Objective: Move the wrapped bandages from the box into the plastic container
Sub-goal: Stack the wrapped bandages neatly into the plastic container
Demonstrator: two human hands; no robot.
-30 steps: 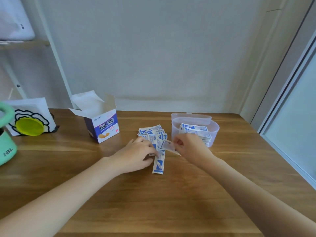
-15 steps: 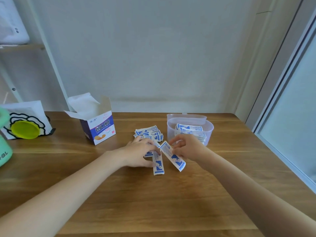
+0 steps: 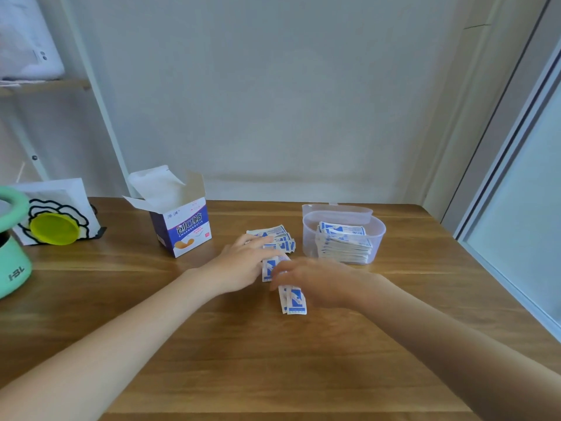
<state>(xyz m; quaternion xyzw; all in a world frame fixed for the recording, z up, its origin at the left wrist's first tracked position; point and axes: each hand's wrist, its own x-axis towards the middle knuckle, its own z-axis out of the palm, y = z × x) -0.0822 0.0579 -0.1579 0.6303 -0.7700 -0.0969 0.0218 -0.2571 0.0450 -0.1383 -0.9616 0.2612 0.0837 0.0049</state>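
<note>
Change: since half a second ago the right hand point(image 3: 315, 281) has dropped onto the table point(image 3: 303, 360), and the strip it held aslant now lies flat under its fingers.
Head view, strips: two wrapped bandages point(image 3: 293, 299) lie side by side near the table's middle, long axes running from near edge to far edge, blue-printed ends toward the near edge.
Right hand: lies palm down over their far ends; blurred, so I cannot tell whether it pinches or only touches them.
Left hand point(image 3: 243, 264): palm down, fingers fairly straight, resting on another strip point(image 3: 268, 268) and on the near edge of the loose pile point(image 3: 277, 237).
Pile: fanned on the table between box point(image 3: 183, 230) and plastic container point(image 3: 343, 235).
Container: toward the far right corner, holding a stack of bandages point(image 3: 343, 244) lying flat.
Box: open, flaps up, toward the far edge left of the pile; reads "CHUANGKOUTIE".
Table's left edge: mint green pot point(image 3: 12, 265) with raised lettering, unclear.
</note>
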